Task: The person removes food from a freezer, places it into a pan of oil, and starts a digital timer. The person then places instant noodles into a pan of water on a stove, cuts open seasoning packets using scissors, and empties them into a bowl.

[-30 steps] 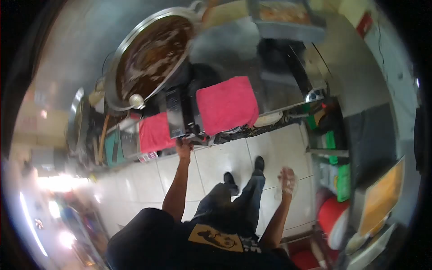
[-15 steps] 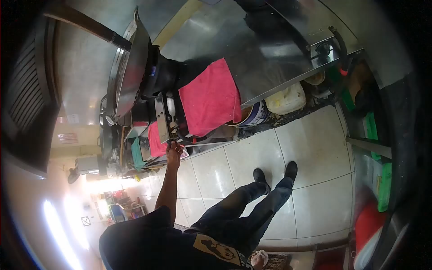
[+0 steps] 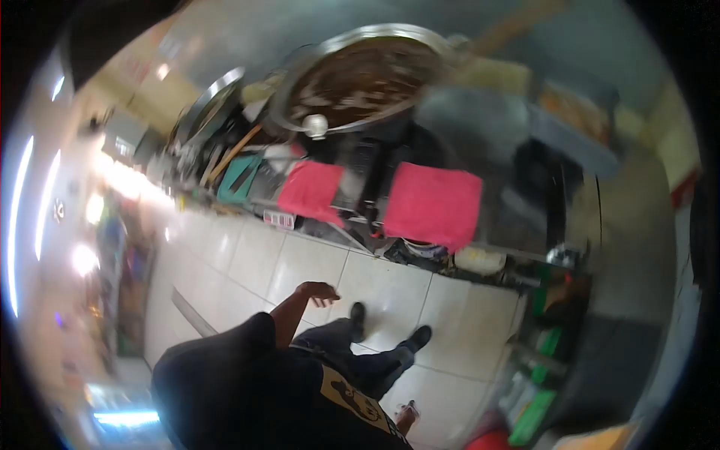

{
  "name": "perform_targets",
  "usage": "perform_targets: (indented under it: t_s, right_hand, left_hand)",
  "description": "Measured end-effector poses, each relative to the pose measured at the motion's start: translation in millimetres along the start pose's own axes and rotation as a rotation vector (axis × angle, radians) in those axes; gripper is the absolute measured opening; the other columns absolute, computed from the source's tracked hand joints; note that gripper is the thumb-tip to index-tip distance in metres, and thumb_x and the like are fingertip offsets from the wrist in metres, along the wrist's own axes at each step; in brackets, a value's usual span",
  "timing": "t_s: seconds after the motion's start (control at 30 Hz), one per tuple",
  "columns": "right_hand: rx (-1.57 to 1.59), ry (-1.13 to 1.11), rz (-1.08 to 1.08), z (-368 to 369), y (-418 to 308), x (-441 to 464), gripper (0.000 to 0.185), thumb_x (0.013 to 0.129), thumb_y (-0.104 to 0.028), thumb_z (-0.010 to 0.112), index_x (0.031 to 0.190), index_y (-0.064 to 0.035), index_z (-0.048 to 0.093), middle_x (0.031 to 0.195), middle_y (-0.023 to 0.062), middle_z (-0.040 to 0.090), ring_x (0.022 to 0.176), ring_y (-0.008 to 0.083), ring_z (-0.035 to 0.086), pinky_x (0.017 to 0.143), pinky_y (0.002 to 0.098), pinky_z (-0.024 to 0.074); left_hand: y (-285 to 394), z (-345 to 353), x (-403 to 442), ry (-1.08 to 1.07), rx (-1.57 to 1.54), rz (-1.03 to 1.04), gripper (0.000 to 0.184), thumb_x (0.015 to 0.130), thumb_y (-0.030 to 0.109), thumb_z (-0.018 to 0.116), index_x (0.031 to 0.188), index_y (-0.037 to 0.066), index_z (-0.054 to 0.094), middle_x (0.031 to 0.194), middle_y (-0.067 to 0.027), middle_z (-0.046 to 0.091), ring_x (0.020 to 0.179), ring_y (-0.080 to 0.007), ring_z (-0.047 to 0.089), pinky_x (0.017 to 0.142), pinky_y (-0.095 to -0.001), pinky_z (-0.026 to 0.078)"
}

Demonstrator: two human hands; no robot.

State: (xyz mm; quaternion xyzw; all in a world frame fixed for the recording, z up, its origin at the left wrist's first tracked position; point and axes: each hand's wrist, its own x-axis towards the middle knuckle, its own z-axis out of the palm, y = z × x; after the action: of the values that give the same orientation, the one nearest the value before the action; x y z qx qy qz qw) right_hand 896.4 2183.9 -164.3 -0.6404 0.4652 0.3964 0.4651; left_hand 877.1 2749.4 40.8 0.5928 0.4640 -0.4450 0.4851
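My left hand (image 3: 319,293) hangs above the tiled floor with its fingers apart and nothing in it, a short way off the stove front. Low in the view, my right hand (image 3: 407,413) is small and blurred beside my shirt, with something whitish on it; its fingers cannot be made out. A wide metal pan (image 3: 386,31) of brown bubbling liquid sits on the stove. In front of it lie two red cloths, one (image 3: 433,204) at the right and one (image 3: 311,189) at the left.
A tray of food (image 3: 574,112) stands at the back right of the counter. Another pan (image 3: 214,101) is at the left, near a teal item (image 3: 238,178). Green items (image 3: 534,416) are on shelves at the right. A yellowish container (image 3: 480,261) sits under the counter edge.
My left hand has come away from the stove front and moved back towards my body. The view has swung, so the liquid in the pan shows again.
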Motion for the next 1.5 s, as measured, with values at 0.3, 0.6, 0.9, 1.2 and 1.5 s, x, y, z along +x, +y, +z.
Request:
perform_targets:
  t_s: [0.3,0.6,0.9,1.2,1.5]
  right_hand:
    - [-1.017,-0.333,-0.157,141,-202,-67,0.081,0.082,-0.074,0.044,0.12,-0.0031,0.056,0.116,0.0198,0.056,0.102,0.0286,0.056,0.083,0.0469,0.0421]
    - [-0.476,-1.176,-0.012,519,-107,-316,0.059,0.095,-0.049,0.039,0.134,-0.0053,0.043,0.119,0.0146,0.06,0.117,0.0306,0.053,0.1,0.0473,0.0396]
    - [-1.361,-1.224,0.967,875,125,-375,0.058,0.09,-0.05,0.047,0.134,-0.0139,0.04,0.115,0.0099,0.057,0.099,0.0312,0.057,0.093,0.0472,0.0437]
    - [-2.544,-1.184,-0.332,978,448,-546,0.052,0.089,-0.047,0.05,0.127,-0.0117,0.049,0.111,0.01,0.06,0.091,0.028,0.06,0.082,0.0477,0.0463]
    - [-3.02,-1.455,-0.949,906,840,-531,0.032,0.094,-0.036,0.047,0.111,-0.01,0.056,0.095,0.0128,0.065,0.077,0.0291,0.066,0.057,0.0419,0.0517]
  left_hand:
    - [-335,33,34,0.52,-1.336,0.101,0.043,0.088,0.036,0.055,0.12,0.008,0.047,0.101,-0.0163,0.063,0.076,-0.0306,0.066,0.062,-0.0425,0.055]
    - [-585,116,20,0.497,-2.042,-0.313,0.031,0.09,0.025,0.051,0.114,0.006,0.049,0.1,-0.0168,0.064,0.08,-0.0334,0.065,0.062,-0.0418,0.055]
    - [-604,124,-71,0.73,-2.081,-0.476,0.07,0.082,0.064,0.051,0.132,0.016,0.045,0.135,-0.0154,0.046,0.111,-0.0375,0.053,0.083,-0.0524,0.05]
    - [-422,203,-29,0.535,-3.094,-0.972,0.055,0.085,0.04,0.06,0.12,0.0,0.049,0.093,-0.018,0.064,0.072,-0.028,0.066,0.056,-0.0369,0.056]
    - [-631,297,-147,1.93,-2.302,-2.261,0.041,0.081,0.023,0.072,0.112,0.002,0.055,0.105,-0.0116,0.063,0.098,-0.0189,0.06,0.078,-0.032,0.05]
